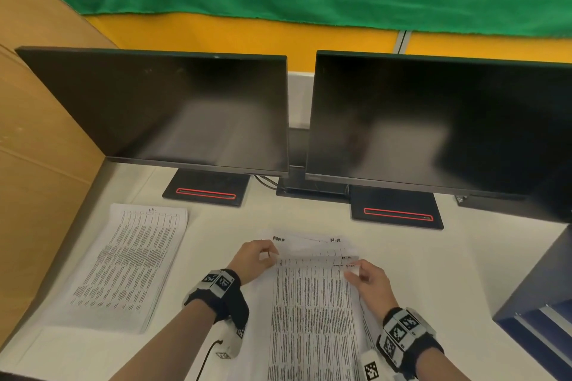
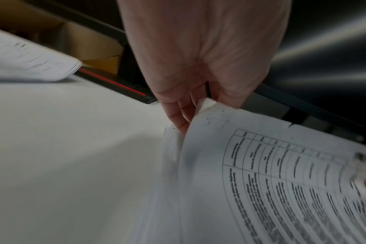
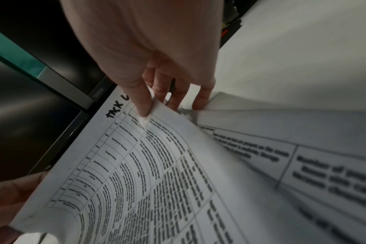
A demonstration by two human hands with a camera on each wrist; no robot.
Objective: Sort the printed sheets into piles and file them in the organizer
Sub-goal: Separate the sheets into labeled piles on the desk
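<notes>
You are mid-sort; a finished pile [image 1: 123, 266] lies on the desk [image 1: 216, 219] at far left; your left hand [image 1: 255, 258] and right hand [image 1: 368, 280] each keep a pinching grip on a top corner of the top sheet [image 1: 312, 303], lifted off the stack [image 1: 309, 243] between them. Next, read its heading and lay it squarely; the monitors [image 1: 173, 111] crowd behind, the blue organizer [image 1: 532, 303] waits at right.

The left hand [image 2: 201, 54] reaches down over the white table [image 2: 63, 148], its fingers [image 2: 178, 115] pinching the far corner of a white printed sheet with a ruled grid of black text [image 2: 282, 181], lifted off papers beneath. A white paper pile [image 2: 29, 62] lies at left beside a black, red-striped monitor base [image 2: 119, 85].
</notes>
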